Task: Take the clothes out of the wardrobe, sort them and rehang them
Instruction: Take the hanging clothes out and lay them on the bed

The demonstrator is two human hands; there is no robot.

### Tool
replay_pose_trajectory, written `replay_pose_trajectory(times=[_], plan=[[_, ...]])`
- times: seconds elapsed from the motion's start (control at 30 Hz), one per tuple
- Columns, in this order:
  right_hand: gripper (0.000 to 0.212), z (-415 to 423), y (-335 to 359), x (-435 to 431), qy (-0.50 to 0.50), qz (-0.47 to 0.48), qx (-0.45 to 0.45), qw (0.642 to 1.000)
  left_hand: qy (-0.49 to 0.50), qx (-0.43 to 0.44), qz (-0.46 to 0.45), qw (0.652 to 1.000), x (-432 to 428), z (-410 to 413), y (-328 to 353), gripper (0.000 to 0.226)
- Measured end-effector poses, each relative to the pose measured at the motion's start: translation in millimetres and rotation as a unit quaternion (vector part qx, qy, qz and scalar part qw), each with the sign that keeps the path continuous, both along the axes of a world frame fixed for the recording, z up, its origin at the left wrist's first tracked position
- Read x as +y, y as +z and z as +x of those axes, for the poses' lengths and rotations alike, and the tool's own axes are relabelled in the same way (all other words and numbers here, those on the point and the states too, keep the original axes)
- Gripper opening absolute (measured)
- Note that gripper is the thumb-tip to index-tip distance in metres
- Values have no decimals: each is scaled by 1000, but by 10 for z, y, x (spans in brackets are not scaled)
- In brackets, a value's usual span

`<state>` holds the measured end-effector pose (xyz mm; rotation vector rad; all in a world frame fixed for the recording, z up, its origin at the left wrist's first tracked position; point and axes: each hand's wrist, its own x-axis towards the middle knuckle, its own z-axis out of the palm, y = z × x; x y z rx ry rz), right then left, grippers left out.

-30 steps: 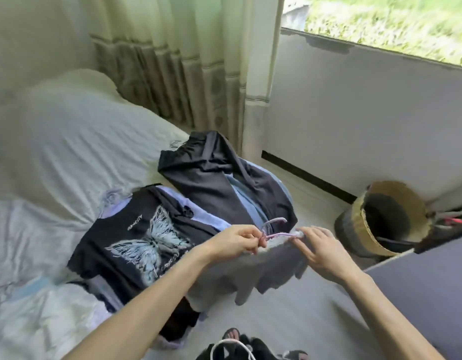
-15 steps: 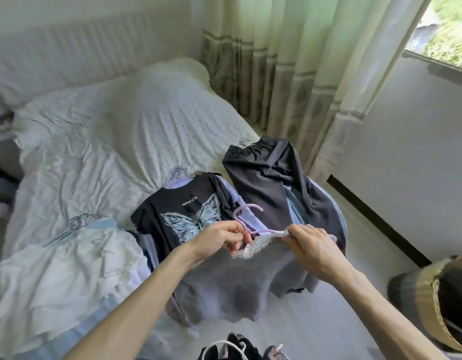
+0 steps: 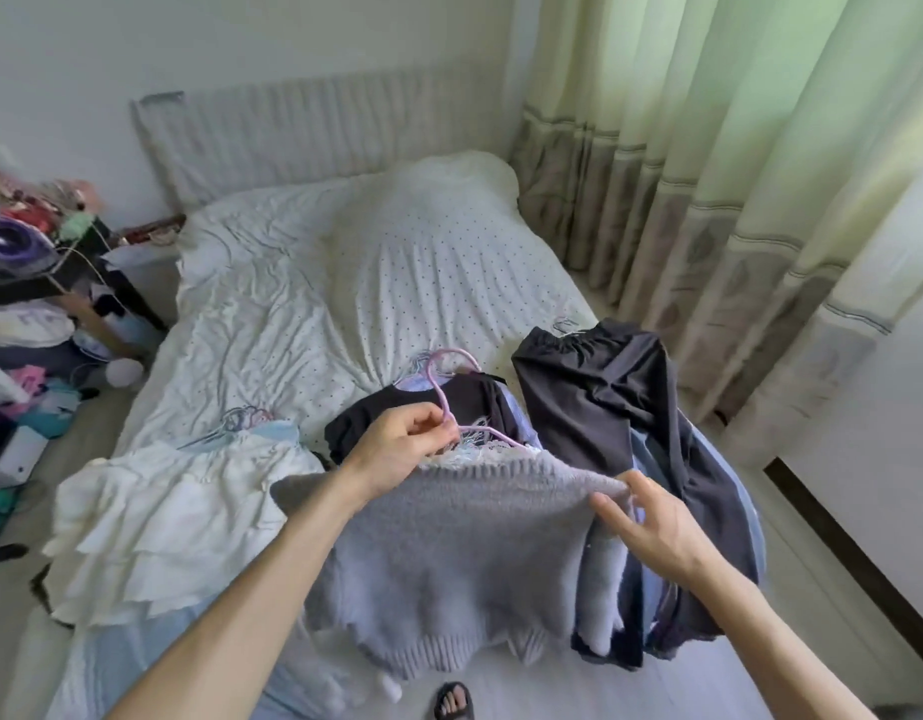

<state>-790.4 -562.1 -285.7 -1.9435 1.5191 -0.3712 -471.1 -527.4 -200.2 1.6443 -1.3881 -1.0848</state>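
A grey knit sweater (image 3: pixel 449 558) hangs on a pink hanger (image 3: pixel 438 402) over the foot of the bed (image 3: pixel 303 304). My left hand (image 3: pixel 402 449) pinches the hanger at its neck. My right hand (image 3: pixel 651 527) holds the sweater's right shoulder edge. Behind the sweater lies a black T-shirt (image 3: pixel 475 407) on another hanger. To the right a dark garment (image 3: pixel 605 402) is draped over blue clothes. A white ruffled dress (image 3: pixel 173 522) on a hanger lies at the left of the bed.
A cluttered dark side table (image 3: pixel 44 262) and loose items on the floor stand left of the bed. Curtains (image 3: pixel 709 174) hang at the right beside a white wall. A sandalled foot (image 3: pixel 454 701) shows on the pale floor below.
The view has swung left and up, off the window and basket and onto the whole bed. The sweater is now spread wider, my right hand moved out to its shoulder.
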Motion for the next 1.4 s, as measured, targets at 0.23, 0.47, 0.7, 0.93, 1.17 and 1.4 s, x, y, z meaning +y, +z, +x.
replay_pose_trajectory(times=[0.23, 0.47, 0.7, 0.93, 1.17, 1.4], plan=[[39, 502, -40, -552, -80, 72, -112, 988, 95, -108, -158, 977, -584, 330, 151, 24], [18, 993, -511, -1353, -99, 111, -60, 987, 105, -131, -101, 981, -1587, 970, -312, 22], [26, 1682, -1218, -2141, -164, 169, -23, 971, 107, -136, 39, 984, -2772, 1661, -1599, 19], [42, 2156, -1886, -2643, -174, 254, 47, 950, 154, -36, 123, 980, -3846, 2072, -2736, 10], [67, 2169, -2573, -2801, -87, 284, 121, 947, 198, -31, 199, 959, -4493, 2214, -3964, 19], [87, 2340, -3046, -2693, -36, 245, 159, 956, 233, -239, 205, 920, -4515, 2259, -4760, 32]])
